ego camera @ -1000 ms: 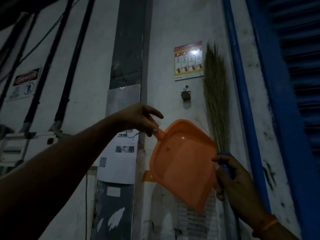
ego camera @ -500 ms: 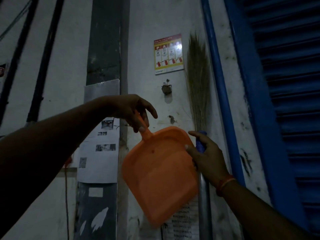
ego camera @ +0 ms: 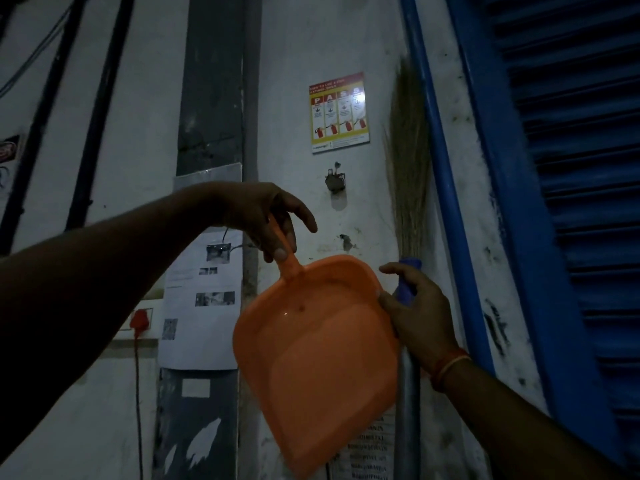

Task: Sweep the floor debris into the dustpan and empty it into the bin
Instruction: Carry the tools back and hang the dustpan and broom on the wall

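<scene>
A blue louvred shutter (ego camera: 571, 202) fills the frame from 1 to 5 o'clock, and the white wall (ego camera: 138, 133) beside it carries a fire-extinguisher poster (ego camera: 339, 112) toward 12 o'clock. The orange dustpan (ego camera: 318, 362) hangs at centre toward 6 o'clock, handle up and open face toward the camera, with the grass broom (ego camera: 408, 161) upright just beside it at 3 o'clock, bristles upward against the wall. The left hand (ego camera: 263, 216), reaching in from 9 o'clock, pinches the dustpan's handle between thumb and fingers, while the right hand (ego camera: 415, 313), from 4 o'clock, is wrapped around the broom's blue grip, its thumb touching the dustpan's rim.
</scene>
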`<state>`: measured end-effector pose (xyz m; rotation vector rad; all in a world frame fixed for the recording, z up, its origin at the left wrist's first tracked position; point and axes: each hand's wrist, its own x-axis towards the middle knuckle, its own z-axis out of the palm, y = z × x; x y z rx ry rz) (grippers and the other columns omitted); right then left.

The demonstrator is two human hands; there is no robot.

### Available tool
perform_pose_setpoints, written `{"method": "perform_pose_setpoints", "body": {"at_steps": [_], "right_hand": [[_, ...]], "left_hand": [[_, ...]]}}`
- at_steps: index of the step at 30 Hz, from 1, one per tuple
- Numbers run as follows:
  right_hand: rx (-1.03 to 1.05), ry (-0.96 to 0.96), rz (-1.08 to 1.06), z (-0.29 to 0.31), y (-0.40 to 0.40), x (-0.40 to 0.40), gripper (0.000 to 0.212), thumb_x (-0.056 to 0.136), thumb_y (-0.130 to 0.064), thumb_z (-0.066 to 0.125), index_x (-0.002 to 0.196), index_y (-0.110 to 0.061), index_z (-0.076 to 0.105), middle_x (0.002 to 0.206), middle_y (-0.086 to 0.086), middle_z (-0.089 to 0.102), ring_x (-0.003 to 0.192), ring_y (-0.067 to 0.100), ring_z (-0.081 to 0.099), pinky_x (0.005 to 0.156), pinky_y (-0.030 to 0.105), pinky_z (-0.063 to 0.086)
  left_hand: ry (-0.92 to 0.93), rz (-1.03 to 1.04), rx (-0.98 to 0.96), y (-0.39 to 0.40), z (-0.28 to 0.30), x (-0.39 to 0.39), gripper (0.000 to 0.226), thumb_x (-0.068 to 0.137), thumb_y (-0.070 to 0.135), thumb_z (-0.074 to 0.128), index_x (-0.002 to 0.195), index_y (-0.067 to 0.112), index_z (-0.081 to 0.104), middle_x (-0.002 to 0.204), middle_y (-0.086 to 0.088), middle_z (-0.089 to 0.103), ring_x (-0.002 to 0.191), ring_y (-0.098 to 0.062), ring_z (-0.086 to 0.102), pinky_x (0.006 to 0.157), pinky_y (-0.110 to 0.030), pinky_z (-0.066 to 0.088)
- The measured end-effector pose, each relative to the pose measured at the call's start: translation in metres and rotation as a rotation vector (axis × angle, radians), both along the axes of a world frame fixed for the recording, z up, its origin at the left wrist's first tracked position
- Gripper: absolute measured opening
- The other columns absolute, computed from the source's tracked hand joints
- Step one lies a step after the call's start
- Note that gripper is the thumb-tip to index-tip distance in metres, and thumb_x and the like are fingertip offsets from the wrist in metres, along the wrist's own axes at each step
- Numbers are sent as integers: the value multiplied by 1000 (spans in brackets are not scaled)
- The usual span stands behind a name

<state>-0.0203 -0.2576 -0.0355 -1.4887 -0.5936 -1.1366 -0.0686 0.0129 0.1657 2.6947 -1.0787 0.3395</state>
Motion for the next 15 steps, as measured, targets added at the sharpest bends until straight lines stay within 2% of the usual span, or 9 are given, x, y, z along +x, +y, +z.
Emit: {"method": "perform_pose_setpoints", "body": {"at_steps": [1, 3, 5, 7, 9, 11, 15], "right_hand": [[-4, -9, 17, 0, 0, -1, 37, 84, -8, 74, 106, -37, 67, 92, -8, 63, 82, 19, 65, 67, 40, 61], [-40, -9, 9, 0, -2, 1, 38, 81, -7, 76, 101, -39, 68, 104, -6, 60, 94, 15, 62, 76, 42, 60], [-112, 5, -39, 1, -5, 2, 37, 81, -11, 77, 100, -42, 69, 113, -6, 58, 100, 3, 57, 85, 39, 57], [-187, 9, -89, 2, -6, 0, 38, 81, -13, 77, 105, -42, 70, 115, -7, 60, 101, -4, 55, 86, 32, 56], [-237, 30, -98, 3, -7, -2, 43, 80, -10, 76, 108, -42, 71, 108, -15, 64, 92, -5, 60, 78, 22, 56], [-266, 66, -95, 3, -8, -4, 45, 80, -5, 74, 107, -42, 71, 98, -23, 64, 72, -5, 63, 63, 10, 52], [-249, 80, -108, 0, -8, -4, 40, 84, -4, 69, 99, -40, 73, 85, -16, 67, 56, -8, 61, 48, 7, 45]], "left_hand": [[8, -2, -5, 1, 0, 0, 72, 64, 29, 88, 130, 30, 58, 104, -8, 77, 87, -34, 76, 72, -35, 62], [32, -13, -12, 4, 0, 1, 79, 59, 37, 90, 131, 30, 58, 105, -9, 77, 89, -36, 75, 72, -34, 62], [37, -13, -18, 5, 0, 1, 78, 61, 33, 88, 132, 29, 58, 105, -10, 77, 87, -36, 75, 70, -33, 62], [49, -12, -14, 5, 1, 1, 76, 64, 27, 86, 134, 29, 57, 106, -11, 76, 87, -37, 75, 70, -34, 62], [60, -15, -12, 4, 2, -1, 72, 69, 20, 84, 135, 28, 56, 107, -12, 76, 88, -39, 75, 71, -35, 62], [53, -17, -17, 3, 4, -3, 71, 72, 14, 81, 136, 28, 56, 107, -12, 76, 89, -39, 74, 71, -34, 62], [45, -21, -3, -3, 4, -3, 71, 71, 13, 83, 135, 30, 57, 108, -11, 76, 97, -44, 72, 79, -46, 63]]}}
